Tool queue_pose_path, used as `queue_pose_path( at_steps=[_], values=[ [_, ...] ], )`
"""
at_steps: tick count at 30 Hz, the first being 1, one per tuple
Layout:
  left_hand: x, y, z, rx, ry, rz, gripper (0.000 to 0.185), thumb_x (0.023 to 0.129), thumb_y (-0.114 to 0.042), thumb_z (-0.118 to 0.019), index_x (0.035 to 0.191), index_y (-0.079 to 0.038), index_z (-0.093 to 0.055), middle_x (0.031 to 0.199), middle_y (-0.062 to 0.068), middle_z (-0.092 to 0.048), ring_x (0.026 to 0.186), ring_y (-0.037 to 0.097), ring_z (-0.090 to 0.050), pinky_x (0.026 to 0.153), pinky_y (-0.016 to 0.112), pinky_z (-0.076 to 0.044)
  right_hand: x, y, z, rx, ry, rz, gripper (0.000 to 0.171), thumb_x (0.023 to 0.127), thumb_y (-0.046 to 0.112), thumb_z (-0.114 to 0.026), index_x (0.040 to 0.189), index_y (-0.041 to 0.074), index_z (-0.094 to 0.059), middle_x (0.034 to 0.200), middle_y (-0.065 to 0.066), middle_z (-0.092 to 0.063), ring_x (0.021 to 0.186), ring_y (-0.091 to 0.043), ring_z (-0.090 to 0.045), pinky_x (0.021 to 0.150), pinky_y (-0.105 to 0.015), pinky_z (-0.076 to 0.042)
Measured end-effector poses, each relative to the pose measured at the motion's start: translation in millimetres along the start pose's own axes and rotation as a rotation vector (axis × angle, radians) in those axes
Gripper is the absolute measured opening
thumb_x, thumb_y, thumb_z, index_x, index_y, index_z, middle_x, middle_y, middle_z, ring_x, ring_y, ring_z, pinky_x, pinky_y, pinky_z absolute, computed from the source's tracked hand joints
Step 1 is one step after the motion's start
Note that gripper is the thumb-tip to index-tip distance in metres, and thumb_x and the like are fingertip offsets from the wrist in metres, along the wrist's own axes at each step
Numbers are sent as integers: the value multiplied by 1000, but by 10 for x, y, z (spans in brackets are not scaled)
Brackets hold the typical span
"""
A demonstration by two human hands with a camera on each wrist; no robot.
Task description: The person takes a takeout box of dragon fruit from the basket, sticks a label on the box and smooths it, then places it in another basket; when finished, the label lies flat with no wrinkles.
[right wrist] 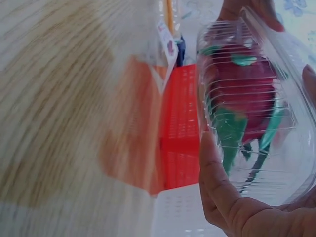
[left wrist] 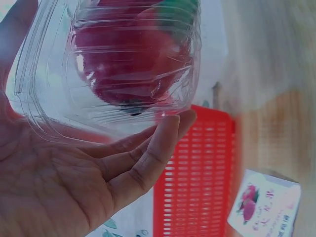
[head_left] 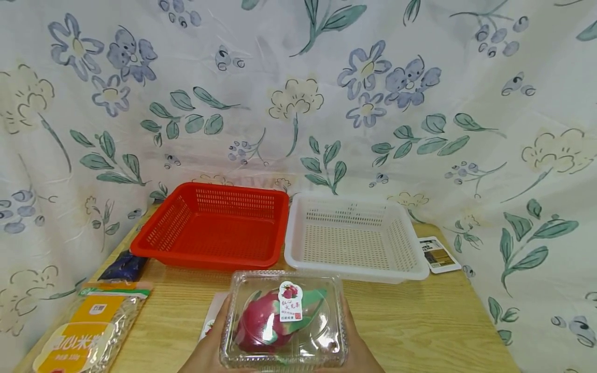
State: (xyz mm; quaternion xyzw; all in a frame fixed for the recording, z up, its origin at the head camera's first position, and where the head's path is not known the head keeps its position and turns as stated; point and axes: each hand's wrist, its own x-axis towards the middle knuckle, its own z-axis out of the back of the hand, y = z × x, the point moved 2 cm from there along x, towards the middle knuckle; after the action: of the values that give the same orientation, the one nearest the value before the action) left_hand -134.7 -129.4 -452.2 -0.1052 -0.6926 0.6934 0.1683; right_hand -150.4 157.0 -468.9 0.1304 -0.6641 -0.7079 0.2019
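Wooden table (head_left: pixel 420 321) carries everything here, backed by a flowered cloth (head_left: pixel 298 77) that hangs behind it and down both sides. At the far edge sit two slotted baskets side by side, rims just touching: a red basket (head_left: pixel 212 228) to the left and a white basket (head_left: pixel 354 235) to the right, neither with anything in it. A bag of noodles (head_left: pixel 88 326) lies at the near left corner, with a dark blue packet (head_left: pixel 125 267) just beyond it, next to the red basket's corner. A small printed card (head_left: pixel 437 255) lies beside the white basket's right edge.

Nearest the person is a clear plastic box (head_left: pixel 284 318) with a dragon fruit (head_left: pixel 261 324) inside and a label (head_left: pixel 290 301) on its lid. It is held in front of the two baskets, roughly in line with the seam between them. The left hand (head_left: pixel 207 352) cradles its left side, fingers (left wrist: pixel 148 158) bent under the base; the right hand (head_left: pixel 359 352) clasps the right side, its thumb (right wrist: pixel 212 168) pressed up the wall. So each grip is closed around the box. A small card with a fruit picture (left wrist: pixel 264 205) lies on the table under the box's left side.

By my reading, the step in hand is carrying the box, lifted and not yet placed. A next move would call for keeping it level and bringing it forward over a basket rim.
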Motion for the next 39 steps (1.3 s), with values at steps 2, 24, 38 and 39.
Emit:
queue_pose_path(
  at_steps=[2, 24, 38, 39],
  values=[
    [17, -39, -13, -19, 11, 10, 128, 75, -3, -83, 159, -27, 11, 158, 33, -12, 128, -4, -46, 98, 27, -49, -2, 26, 1, 19, -1, -13, 139, 73, -1, -84, 155, 22, 25, 155, -41, -5, 124, -56, -48, 92, -33, -54],
    [36, -168, -27, 159, -69, 154, 131, 71, -16, -88, 157, -43, 6, 156, 28, -26, 123, 33, -57, 90, 38, -57, -61, 275, 75, 145, -67, -99, 134, 74, 8, -87, 156, 43, 13, 158, -36, 1, 124, -45, -52, 90, -41, -56],
    [168, -314, -139, 323, -145, 127, 132, 67, -30, -91, 156, -47, 4, 162, 10, -24, 135, 45, -42, 98, 67, -43, -34, 372, 216, 29, -154, -12, 132, 71, 5, -87, 159, 35, 6, 160, -33, 2, 122, -42, -53, 89, -34, -56],
    [175, -319, -142, 337, -147, 127, 132, 66, -31, -92, 156, -47, 4, 162, 10, -25, 135, 44, -41, 98, 68, -42, -33, 373, 225, 27, -154, -7, 132, 71, 5, -87, 159, 35, 5, 160, -34, 0, 120, -41, -54, 88, -33, -57]
  ],
)
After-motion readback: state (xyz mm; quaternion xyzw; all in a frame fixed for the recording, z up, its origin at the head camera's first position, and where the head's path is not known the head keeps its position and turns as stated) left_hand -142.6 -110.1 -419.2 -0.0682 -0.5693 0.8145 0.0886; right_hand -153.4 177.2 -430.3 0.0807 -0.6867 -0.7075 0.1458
